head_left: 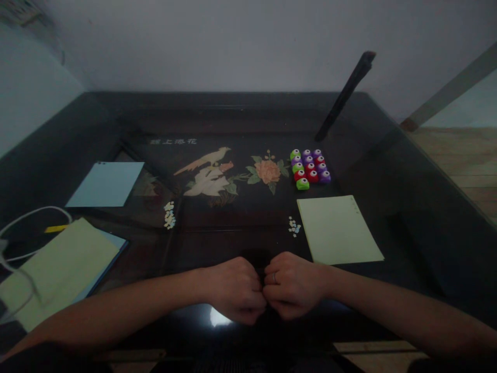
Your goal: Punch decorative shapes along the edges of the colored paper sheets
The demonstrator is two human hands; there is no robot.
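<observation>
Head view: your left hand (237, 290) and right hand (290, 285), both curled into fists, meet at lower centre; pale paper (339, 230) lies right of centre.

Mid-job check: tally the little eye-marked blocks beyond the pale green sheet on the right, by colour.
Green blocks: 3
Red blocks: 4
Purple blocks: 6
Total: 13

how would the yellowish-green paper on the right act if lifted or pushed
The yellowish-green paper on the right looks thin and flat, so it would probably feel light and bend when lifted. The dark tabletop looks glossy, so a push would likely slide it easily.
</observation>
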